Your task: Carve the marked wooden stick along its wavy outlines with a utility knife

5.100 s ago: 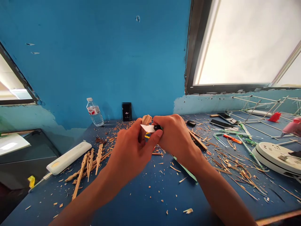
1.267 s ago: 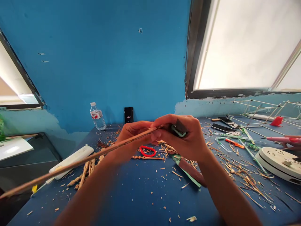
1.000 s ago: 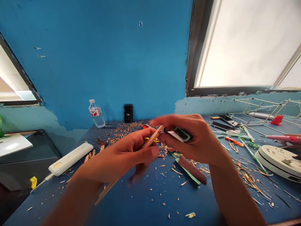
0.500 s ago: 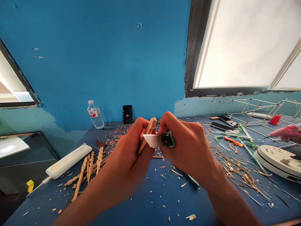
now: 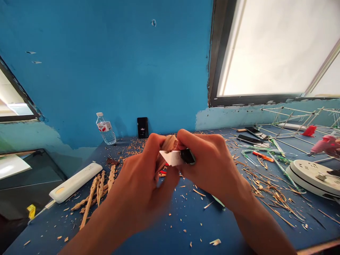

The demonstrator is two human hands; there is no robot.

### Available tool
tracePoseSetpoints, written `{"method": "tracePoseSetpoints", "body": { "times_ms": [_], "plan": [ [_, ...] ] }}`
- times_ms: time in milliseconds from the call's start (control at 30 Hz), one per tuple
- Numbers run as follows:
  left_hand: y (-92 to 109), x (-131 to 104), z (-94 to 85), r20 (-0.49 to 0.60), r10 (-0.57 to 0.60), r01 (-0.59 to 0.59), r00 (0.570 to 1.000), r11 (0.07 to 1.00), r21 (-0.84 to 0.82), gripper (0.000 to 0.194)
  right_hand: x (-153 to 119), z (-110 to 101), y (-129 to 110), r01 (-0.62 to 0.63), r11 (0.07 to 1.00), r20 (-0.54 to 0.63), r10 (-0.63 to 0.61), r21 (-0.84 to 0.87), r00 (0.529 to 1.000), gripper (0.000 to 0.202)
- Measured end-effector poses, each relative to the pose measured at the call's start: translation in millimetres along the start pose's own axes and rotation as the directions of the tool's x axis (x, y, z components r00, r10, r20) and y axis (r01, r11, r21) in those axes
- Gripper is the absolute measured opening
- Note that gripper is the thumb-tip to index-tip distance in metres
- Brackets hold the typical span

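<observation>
Near the middle of the view, my left hand is closed around a piece of wood, whose carved end shows between my hands. My right hand grips a knife by its dark handle. The broad pale blade points left and lies against the near side of the wood. Fingers of both hands almost meet around the blade. Part of the wood is hidden inside my left hand. Several carved wooden sticks lie on the blue table left of my left forearm.
A white power strip, a water bottle and an upright phone stand or lie at the left and back. Wood shavings, an orange cutter, a round white socket and a person's hand with a pink glue gun are right.
The wood has tilted in my left hand, and my left thumb has shifted, opening a gap below the blade. The view has turned slightly. The pink glue gun at the right shows more fully.
</observation>
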State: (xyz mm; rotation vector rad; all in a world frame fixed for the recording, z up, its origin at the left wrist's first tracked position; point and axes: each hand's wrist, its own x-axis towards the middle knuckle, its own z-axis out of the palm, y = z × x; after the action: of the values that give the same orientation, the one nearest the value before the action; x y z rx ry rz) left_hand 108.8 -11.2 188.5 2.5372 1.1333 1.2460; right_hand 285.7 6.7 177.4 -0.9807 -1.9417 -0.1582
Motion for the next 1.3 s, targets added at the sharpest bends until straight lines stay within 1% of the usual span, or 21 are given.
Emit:
{"method": "tracePoseSetpoints", "body": {
  "times_ms": [100, 167, 267, 467, 567, 667, 767, 867, 900, 967, 1033, 1067, 1167, 1200, 1233, 1267, 1300],
  "plan": [
    [3.5, -2.8, 0.3, -0.035, 0.057, -0.052, 0.998, 0.989, 0.138, 0.041, -1.6, -5.4, -1.5, 0.004, 0.997, 0.074, -0.009, 0.074, 0.997, 0.026],
    [3.0, -4.8, 0.1, -0.064, 0.100, -0.087, 0.993, 0.980, 0.180, 0.046, -2.4, -7.4, -3.2, 0.014, 0.995, 0.076, -0.022, 0.098, 0.997, 0.028],
    [-0.5, -6.7, -1.0, -0.069, 0.132, -0.115, 0.989, 0.972, 0.206, 0.042, -2.5, -7.2, -4.5, 0.027, 0.995, 0.067, -0.033, 0.093, 0.997, 0.029],
    [-1.8, -6.9, -2.7, -0.079, 0.161, -0.143, 0.984, 0.970, 0.197, 0.024, -2.2, -5.3, -3.2, 0.050, 0.996, 0.058, -0.054, 0.072, 0.997, 0.032],
    [-0.9, -7.3, -0.8, -0.093, 0.154, -0.128, 0.984, 0.963, 0.237, 0.024, -1.6, -3.8, -3.6, 0.048, 0.995, 0.071, -0.054, 0.086, 0.996, 0.028],
    [-1.7, -7.7, 3.0, -0.120, 0.150, -0.110, 0.981, 0.951, 0.288, 0.025, 0.2, 0.3, -4.6, -0.005, 0.994, 0.084, -0.004, 0.105, 0.996, 0.020],
    [-3.0, -6.2, 7.6, -0.120, 0.088, -0.051, 0.989, 0.958, 0.283, 0.022, 3.1, 6.6, -4.4, -0.077, 0.994, 0.077, 0.071, 0.074, 0.994, 0.016],
    [-4.0, -1.1, 13.2, -0.116, -0.018, 0.043, 0.993, 0.975, 0.216, 0.019, 7.0, 14.2, -2.1, -0.142, 0.989, 0.036, 0.144, -0.051, 0.989, 0.020],
    [-4.3, 1.2, 15.3, -0.109, -0.073, 0.092, 0.991, 0.979, 0.183, 0.020, 8.5, 17.1, -0.9, -0.171, 0.979, 0.010, 0.173, -0.108, 0.985, 0.021],
    [-5.7, 5.8, 19.1, -0.079, -0.190, 0.198, 0.979, 0.973, 0.119, 0.024, 11.4, 23.4, 2.6, -0.222, 0.952, -0.045, 0.217, -0.209, 0.975, 0.024],
    [-8.3, 9.2, 21.4, -0.051, -0.282, 0.285, 0.958, 0.956, 0.072, 0.026, 13.9, 30.1, 7.5, -0.246, 0.937, -0.093, 0.229, -0.249, 0.969, 0.025],
    [-10.0, 10.2, 21.3, -0.038, -0.305, 0.306, 0.952, 0.951, 0.049, 0.027, 14.9, 33.2, 10.3, -0.236, 0.942, -0.108, 0.216, -0.238, 0.970, 0.024],
    [-15.4, 10.4, 15.1, 0.017, -0.312, 0.313, 0.950, 0.949, -0.028, 0.031, 16.8, 39.8, 18.7, -0.157, 0.976, -0.129, 0.138, -0.150, 0.982, 0.023],
    [-16.7, 9.8, 11.2, 0.066, -0.322, 0.328, 0.944, 0.937, -0.118, 0.030, 17.1, 40.4, 20.9, -0.120, 0.986, -0.120, 0.106, -0.118, 0.987, 0.023],
    [-17.6, 9.2, 6.9, 0.135, -0.327, 0.351, 0.935, 0.904, -0.243, 0.027, 17.4, 40.3, 22.4, -0.082, 0.992, -0.104, 0.071, -0.100, 0.992, 0.023],
    [-17.9, 8.7, 2.6, 0.212, -0.322, 0.381, 0.923, 0.844, -0.378, 0.024, 17.8, 39.3, 23.3, -0.058, 0.996, -0.086, 0.052, -0.065, 0.995, 0.024],
    [-17.8, 8.3, -1.3, 0.288, -0.302, 0.412, 0.909, 0.763, -0.499, 0.020, 18.1, 37.5, 23.6, -0.051, 0.999, -0.063, 0.051, 0.012, 0.997, 0.025]
  ]
}}
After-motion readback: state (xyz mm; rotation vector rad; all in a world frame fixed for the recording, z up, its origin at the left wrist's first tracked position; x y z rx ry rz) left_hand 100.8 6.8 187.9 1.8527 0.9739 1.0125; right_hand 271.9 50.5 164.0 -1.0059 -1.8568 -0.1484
